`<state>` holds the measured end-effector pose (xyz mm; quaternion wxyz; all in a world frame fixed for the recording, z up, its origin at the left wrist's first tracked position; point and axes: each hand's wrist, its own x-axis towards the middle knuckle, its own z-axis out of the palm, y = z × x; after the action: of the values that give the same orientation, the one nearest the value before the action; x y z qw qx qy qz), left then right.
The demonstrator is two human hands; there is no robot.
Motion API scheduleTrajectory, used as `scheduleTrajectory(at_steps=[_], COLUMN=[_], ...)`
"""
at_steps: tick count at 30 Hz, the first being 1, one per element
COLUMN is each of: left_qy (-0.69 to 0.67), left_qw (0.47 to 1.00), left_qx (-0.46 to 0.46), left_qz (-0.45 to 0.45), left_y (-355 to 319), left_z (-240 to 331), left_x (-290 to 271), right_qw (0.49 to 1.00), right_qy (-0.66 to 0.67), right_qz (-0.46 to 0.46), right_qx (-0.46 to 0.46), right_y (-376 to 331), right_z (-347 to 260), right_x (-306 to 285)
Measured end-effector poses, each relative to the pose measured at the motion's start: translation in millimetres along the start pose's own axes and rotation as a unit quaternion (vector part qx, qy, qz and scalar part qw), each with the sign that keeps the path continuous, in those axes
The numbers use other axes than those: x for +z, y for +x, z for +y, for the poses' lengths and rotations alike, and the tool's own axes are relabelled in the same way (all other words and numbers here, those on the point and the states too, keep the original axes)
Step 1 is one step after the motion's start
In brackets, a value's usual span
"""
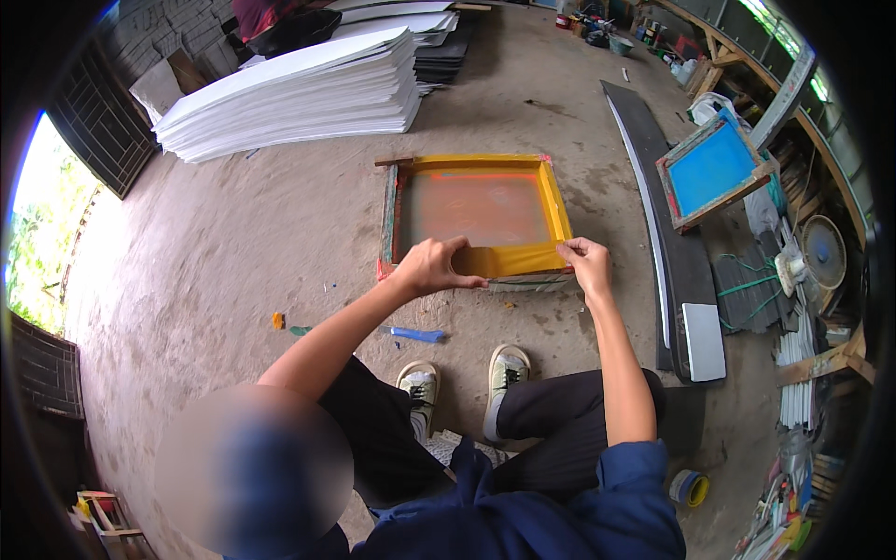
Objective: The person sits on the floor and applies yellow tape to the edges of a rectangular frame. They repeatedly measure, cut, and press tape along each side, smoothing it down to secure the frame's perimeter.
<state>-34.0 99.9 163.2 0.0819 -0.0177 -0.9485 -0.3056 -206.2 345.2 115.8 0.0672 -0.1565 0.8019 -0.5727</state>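
Observation:
A wooden screen-printing frame (pixel 387 229) lies on the floor in front of my feet, with reddish translucent mesh (pixel 478 213) stretched across it. Yellow tape covers its far and right sides. Along the near side stretches a wide strip of yellow-brown tape (pixel 523 259), held at both ends. My left hand (pixel 429 267) is closed, thumb and fingers gripping the darker left end; whether a roll is there I cannot tell. At the near right corner, my right hand (pixel 590 265) pinches the other end against the frame.
A tall stack of white sheets (pixel 299 98) stands at the far left. To the right are a long black board (pixel 644 177), a blue screen frame (pixel 714 170) and a fan (pixel 823 252). A blue strip (pixel 415 334) lies near my shoes; a tape roll (pixel 691 487) sits at lower right.

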Motion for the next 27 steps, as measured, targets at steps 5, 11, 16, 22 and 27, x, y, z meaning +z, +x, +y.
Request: scheduleTrajectory(at_steps=[5,11,16,22,27], left_qy=[0.093,0.049,-0.027,-0.007,-0.029], left_qw=[0.993,0.985,0.972,0.961,0.963], left_qx=[-0.071,-0.152,-0.22,-0.277,-0.267], left_qz=[-0.025,0.072,0.076,0.006,0.0], left_y=[-35,-74,-94,-106,-93], left_z=[-67,-130,-165,-160,-162], left_x=[-57,-106,-82,-81,-72], right_qw=[0.998,0.996,0.99,0.98,0.953], right_qy=[0.009,-0.006,-0.041,-0.121,-0.198], right_qz=[0.055,0.066,0.108,0.112,0.145], right_qx=[0.017,0.066,0.08,0.107,0.177], right_y=[29,55,53,35,50], right_z=[8,64,124,130,139], right_x=[-33,-66,-11,23,17])
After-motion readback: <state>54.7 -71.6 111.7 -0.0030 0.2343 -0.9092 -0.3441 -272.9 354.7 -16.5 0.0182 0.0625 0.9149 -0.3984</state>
